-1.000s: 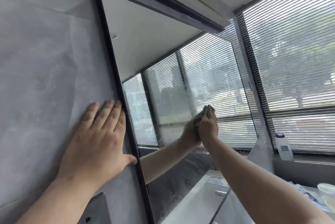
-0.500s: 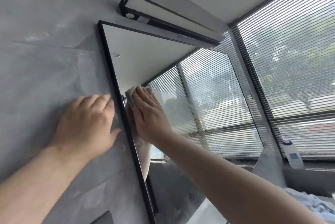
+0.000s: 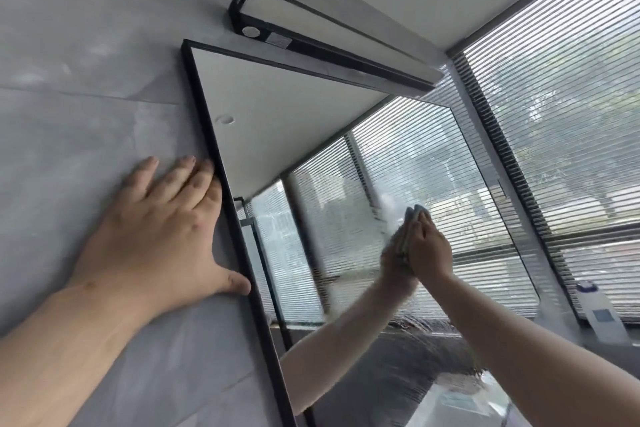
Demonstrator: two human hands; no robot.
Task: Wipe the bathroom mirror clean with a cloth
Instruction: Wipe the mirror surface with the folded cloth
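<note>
On the grey wall (image 3: pixel 76 87), the left hand (image 3: pixel 156 229) lies flat, fingers straight, beside the left edge of the mirror (image 3: pixel 277 108). The right hand (image 3: pixel 429 246) presses the cloth (image 3: pixel 414 210) to the glass under straight fingers, nearer the right edge.

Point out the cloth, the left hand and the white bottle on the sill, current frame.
cloth (image 3: pixel 416 210), head view, grey edge at its top.
left hand (image 3: pixel 156 236), head view, back of the hand.
white bottle (image 3: pixel 603 317), head view, its blue label.
</note>
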